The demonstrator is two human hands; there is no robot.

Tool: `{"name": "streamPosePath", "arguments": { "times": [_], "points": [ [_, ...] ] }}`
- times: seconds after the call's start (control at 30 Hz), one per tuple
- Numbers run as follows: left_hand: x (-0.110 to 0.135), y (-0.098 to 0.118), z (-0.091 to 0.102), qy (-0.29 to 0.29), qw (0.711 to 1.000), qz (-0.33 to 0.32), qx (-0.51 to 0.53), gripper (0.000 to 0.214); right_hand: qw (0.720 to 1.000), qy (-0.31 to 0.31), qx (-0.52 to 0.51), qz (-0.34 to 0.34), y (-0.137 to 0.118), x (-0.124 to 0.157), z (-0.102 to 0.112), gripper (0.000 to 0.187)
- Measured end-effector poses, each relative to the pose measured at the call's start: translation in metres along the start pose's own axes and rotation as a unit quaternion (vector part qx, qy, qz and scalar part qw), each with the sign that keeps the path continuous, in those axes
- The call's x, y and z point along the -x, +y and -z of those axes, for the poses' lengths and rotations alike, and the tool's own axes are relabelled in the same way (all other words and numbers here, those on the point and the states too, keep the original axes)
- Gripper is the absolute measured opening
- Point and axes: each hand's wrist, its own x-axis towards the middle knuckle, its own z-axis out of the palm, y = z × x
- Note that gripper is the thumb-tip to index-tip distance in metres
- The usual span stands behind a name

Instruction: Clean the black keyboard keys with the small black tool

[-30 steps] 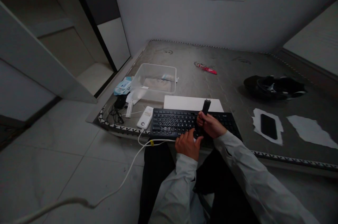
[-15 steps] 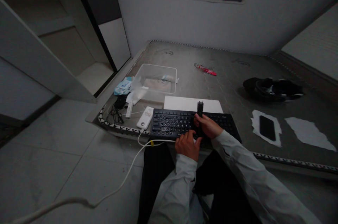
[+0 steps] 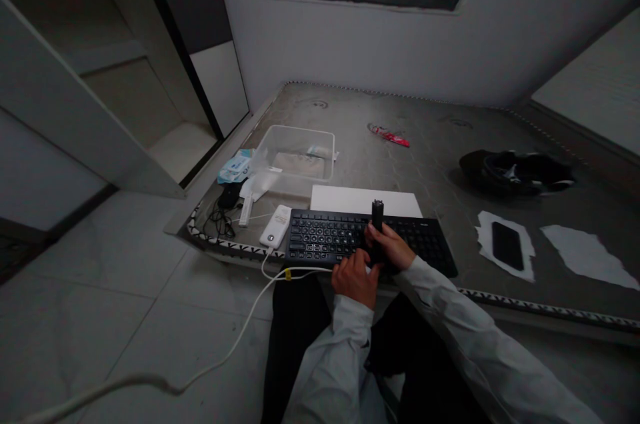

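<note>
A black flashlight point(image 3: 377, 213) with a notched head stands upright in front of me, over the black keyboard point(image 3: 320, 237). My right hand point(image 3: 394, 247) is closed round its body. Curled at the flashlight's lower end, my left hand point(image 3: 356, 279) grips the end of a white cable point(image 3: 305, 269). A yellow band sits on that cable. My fingers hide the cable's tip and the flashlight's bottom, so whether they are joined cannot be seen. Left of the keyboard lies a white power bank point(image 3: 275, 227) with a cable in it.
Behind the keyboard is a white box point(image 3: 365, 201). A clear plastic bin point(image 3: 295, 177), a blue packet point(image 3: 235, 166) and black wires point(image 3: 220, 221) lie left. Rightward are a phone point(image 3: 507, 245) on paper, another paper sheet point(image 3: 587, 254) and a black bag-like item point(image 3: 515, 172). A red item point(image 3: 393, 136) lies farther back.
The flashlight's head and my right hand have shifted slightly left. My left hand stays almost in place with the cable. The whole view has tilted slightly.
</note>
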Motion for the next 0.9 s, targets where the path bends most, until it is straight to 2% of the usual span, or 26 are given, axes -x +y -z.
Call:
{"name": "streamPosePath", "arguments": {
  "times": [0.13,0.3,0.4,0.6,0.73,0.9],
  "points": [
    [0.000,0.000,-0.001,0.002,1.000,0.002,-0.002,0.024,1.000,0.004,-0.030,-0.007,0.002,0.003,0.000,0.031],
    [0.000,-0.001,0.002,0.001,1.000,-0.001,-0.015,0.023,0.999,0.040,0.036,0.007,0.009,0.005,-0.006,0.032],
    [0.001,-0.002,0.002,0.008,1.000,-0.019,-0.017,0.020,0.994,0.052,0.085,0.042,0.010,0.007,-0.010,0.032],
    [0.001,-0.008,-0.005,0.041,0.999,-0.010,-0.032,0.017,0.970,0.063,0.192,0.139,0.006,0.013,-0.018,0.028],
    [0.001,-0.010,-0.005,0.037,0.999,-0.007,-0.037,0.014,0.954,0.104,0.222,0.171,0.012,0.015,-0.019,0.038],
    [0.001,-0.008,-0.001,0.021,0.999,-0.007,-0.029,0.014,0.958,0.131,0.198,0.163,0.018,0.017,-0.016,0.050]
  ]
}}
